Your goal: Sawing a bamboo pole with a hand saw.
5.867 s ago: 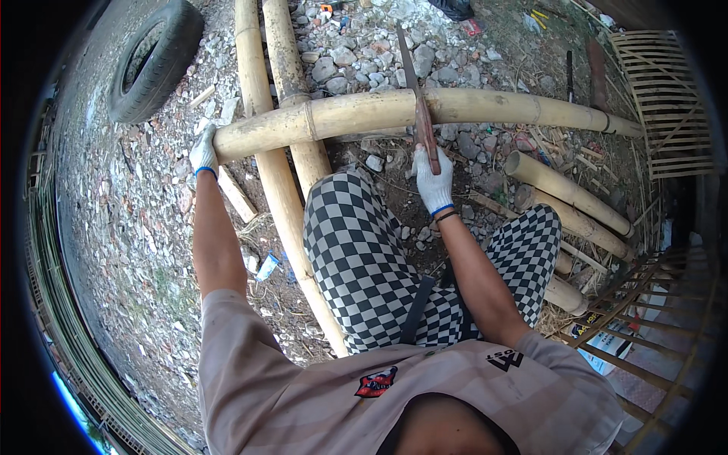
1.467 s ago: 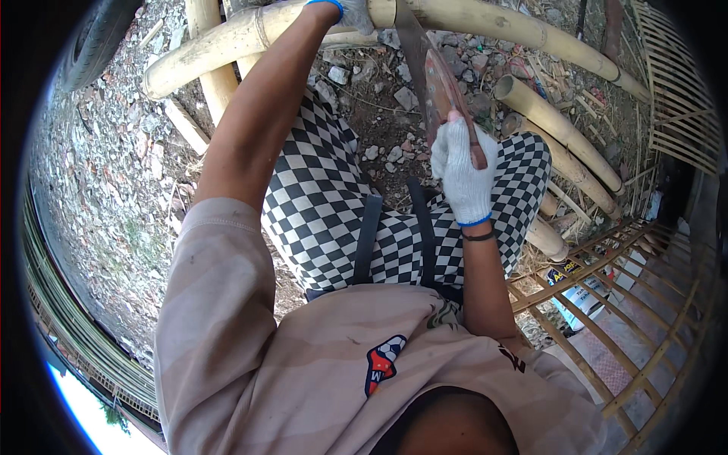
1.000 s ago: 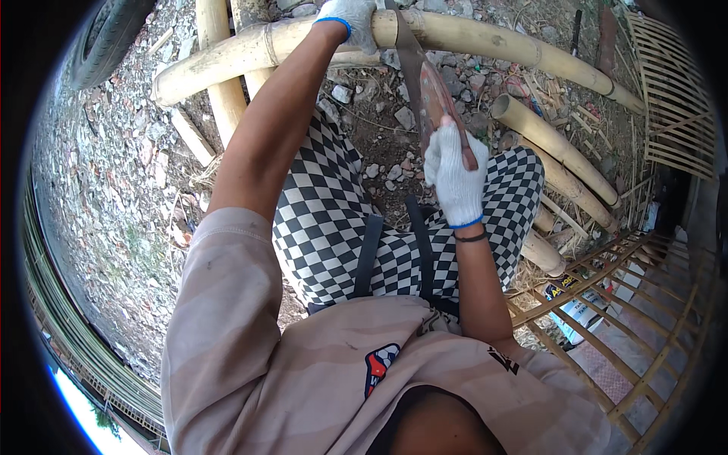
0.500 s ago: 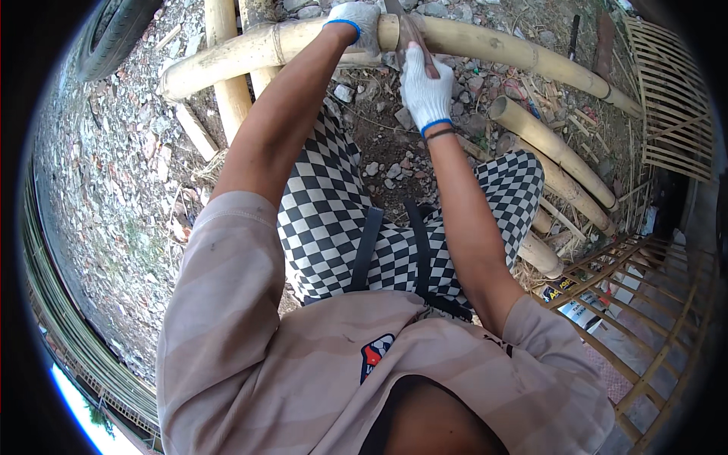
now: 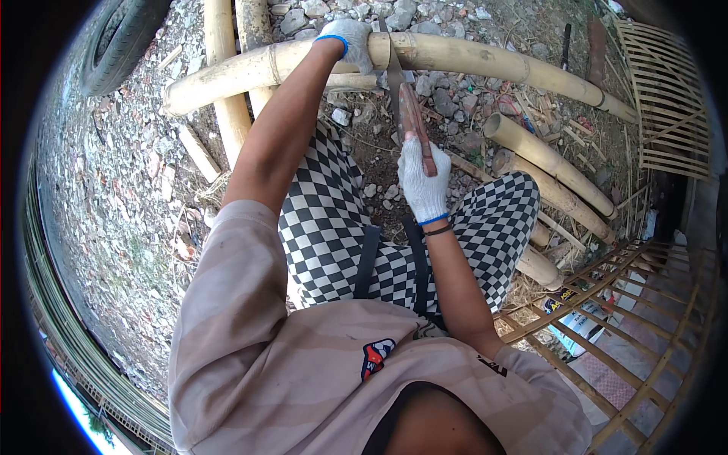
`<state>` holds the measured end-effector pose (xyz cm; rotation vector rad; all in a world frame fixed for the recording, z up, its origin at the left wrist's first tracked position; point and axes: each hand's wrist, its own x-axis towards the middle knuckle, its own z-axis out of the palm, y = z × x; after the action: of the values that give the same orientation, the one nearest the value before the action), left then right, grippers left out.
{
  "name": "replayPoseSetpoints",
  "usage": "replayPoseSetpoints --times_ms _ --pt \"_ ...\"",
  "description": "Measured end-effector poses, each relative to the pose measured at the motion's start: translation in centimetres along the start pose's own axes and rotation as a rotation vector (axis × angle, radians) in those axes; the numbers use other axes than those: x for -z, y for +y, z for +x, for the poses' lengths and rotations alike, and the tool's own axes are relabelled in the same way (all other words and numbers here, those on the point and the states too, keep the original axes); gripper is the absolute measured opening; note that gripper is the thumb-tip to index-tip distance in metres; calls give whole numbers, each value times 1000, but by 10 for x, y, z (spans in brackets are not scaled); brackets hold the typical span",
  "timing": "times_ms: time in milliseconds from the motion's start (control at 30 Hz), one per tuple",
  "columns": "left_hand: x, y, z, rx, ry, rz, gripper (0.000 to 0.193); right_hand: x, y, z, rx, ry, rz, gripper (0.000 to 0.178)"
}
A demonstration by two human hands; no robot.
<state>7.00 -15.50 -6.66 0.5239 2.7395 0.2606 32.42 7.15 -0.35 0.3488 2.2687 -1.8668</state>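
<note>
saw (image 5: 409, 110) has drawn back, right hand (image 5: 423, 180) gripping it; left hand (image 5: 350, 42) clasps the bamboo pole (image 5: 462, 55).

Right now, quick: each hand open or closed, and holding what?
White-gloved left hand: closed over the thick, pale-yellow bamboo pole.
White-gloved right hand: closed around the brown handle of the long metal-bladed handsaw.

White-gloved, blue-cuffed left hand (image 5: 349, 44) clasps long pale-yellow bamboo pole (image 5: 470, 56) lying across two pale bamboo lengths (image 5: 230, 121). White-gloved right hand (image 5: 423, 180) grips brown-handled, grey-bladed handsaw (image 5: 409, 114), blade across pole. Black rubber tyre (image 5: 114, 57), upper left.
</note>
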Motion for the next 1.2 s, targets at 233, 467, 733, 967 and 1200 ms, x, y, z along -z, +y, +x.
replayPoseSetpoints --times_ms 233,467,733,967,1200 --pt "11 10 -10 29 40 -4 83 -30 -26 87 108 63 -222 56" --pt "17 0 -14 11 -64 -61 89 21 -31 -40 36 16 -31 49" --pt "33 14 -46 489 590 -605 82 12 -38 -3 -79 -37 -19 48" --pt "-79 28 -100 466 1172 -2492 85 10 -22 -12 -15 -63 -11 46" --pt "-101 31 -64 408 1166 -2728 85 20 -12 -9 -7 -90 74 44"
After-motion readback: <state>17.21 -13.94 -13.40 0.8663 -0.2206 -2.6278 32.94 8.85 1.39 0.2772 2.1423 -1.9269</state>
